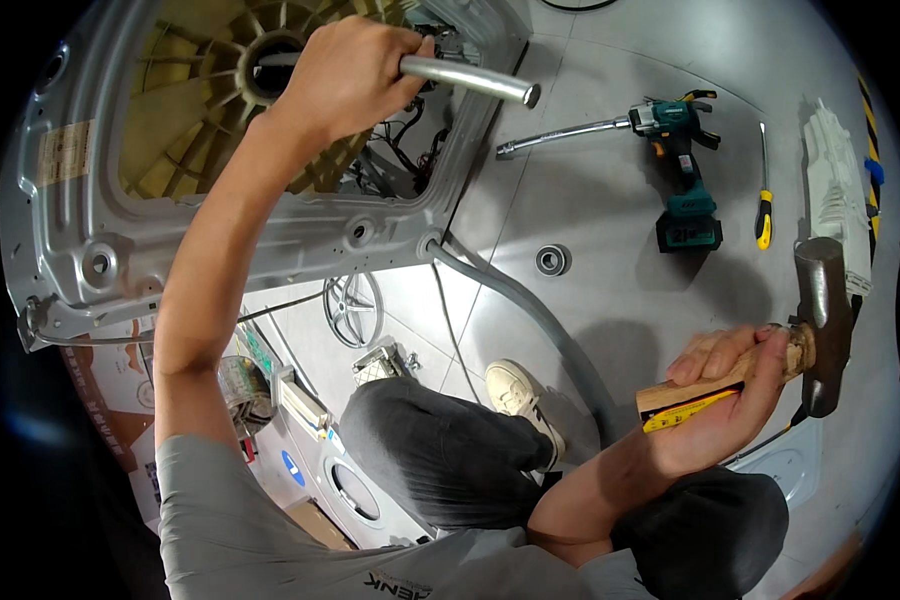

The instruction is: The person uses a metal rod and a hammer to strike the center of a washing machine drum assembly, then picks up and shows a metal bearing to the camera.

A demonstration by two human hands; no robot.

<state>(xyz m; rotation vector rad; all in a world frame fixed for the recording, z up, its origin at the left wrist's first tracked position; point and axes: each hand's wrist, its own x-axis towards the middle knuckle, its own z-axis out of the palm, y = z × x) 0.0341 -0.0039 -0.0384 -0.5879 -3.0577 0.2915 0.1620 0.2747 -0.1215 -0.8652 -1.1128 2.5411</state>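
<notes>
My left hand (355, 75) is closed round a silver metal rod (475, 82). One end of the rod points to the dark centre opening of a ribbed yellowish drum (175, 130); whether it touches inside I cannot tell. The other end juts out to the right over the floor. In my right hand (735, 395) is a hammer (823, 330), gripped by its short wooden handle near the steel head. It is held up at the right, apart from the rod. A grey metal housing (300, 235) frames the drum.
On the tiled floor lie a green cordless impact wrench (678, 160) with a long extension, a yellow-handled screwdriver (764, 205) and a ring bearing (552, 260). A grey hose (515, 290) curves from the housing past my shoe (515, 395). A spoked pulley (353, 308) lies below the housing.
</notes>
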